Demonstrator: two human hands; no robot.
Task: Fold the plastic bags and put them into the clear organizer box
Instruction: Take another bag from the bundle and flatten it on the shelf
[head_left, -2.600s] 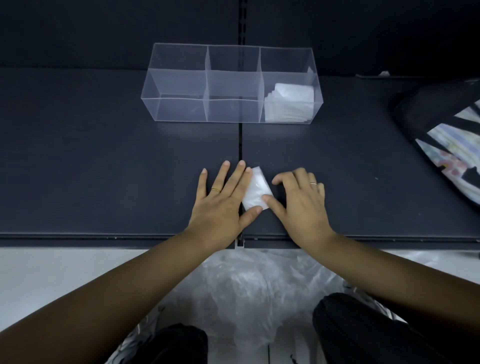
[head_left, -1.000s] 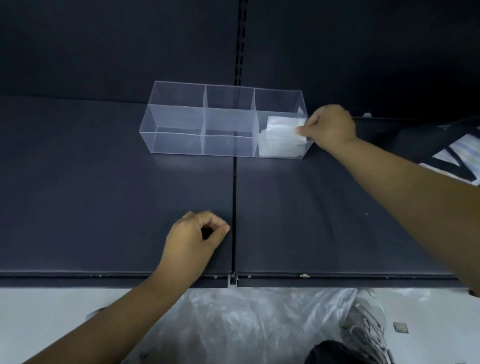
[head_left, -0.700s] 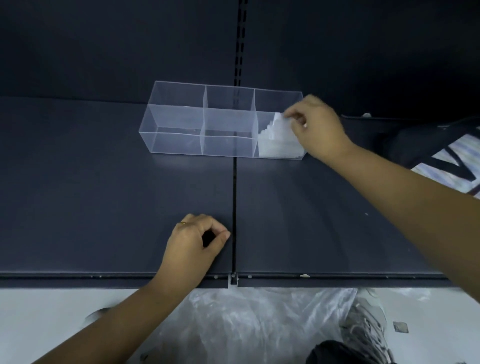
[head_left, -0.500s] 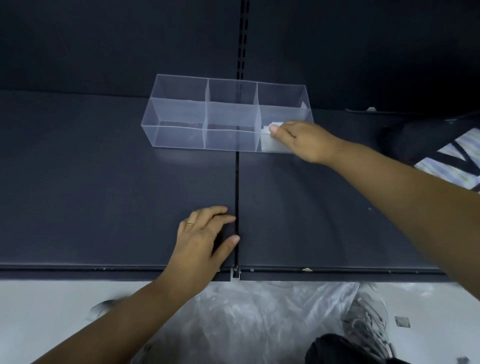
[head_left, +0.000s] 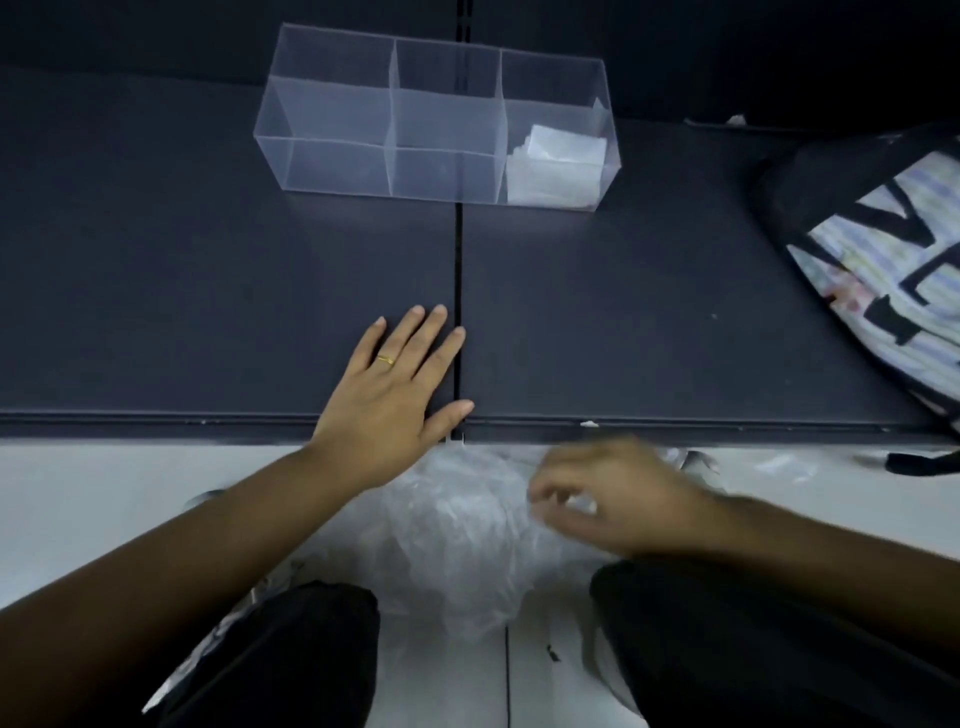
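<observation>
Delivery is done: my right hand (head_left: 597, 499), at the box (head_left: 332, 109) half a second ago, now hangs over the loose bags (head_left: 457, 540) below the shelf (head_left: 156, 260) edge. It is blurred with fingers curled, so I cannot tell if it grips one. My left hand (head_left: 389, 400) lies flat and relaxed on the shelf. The folded bags (head_left: 558, 161) sit in the box's right compartment, so I judge the next fold is starting.
</observation>
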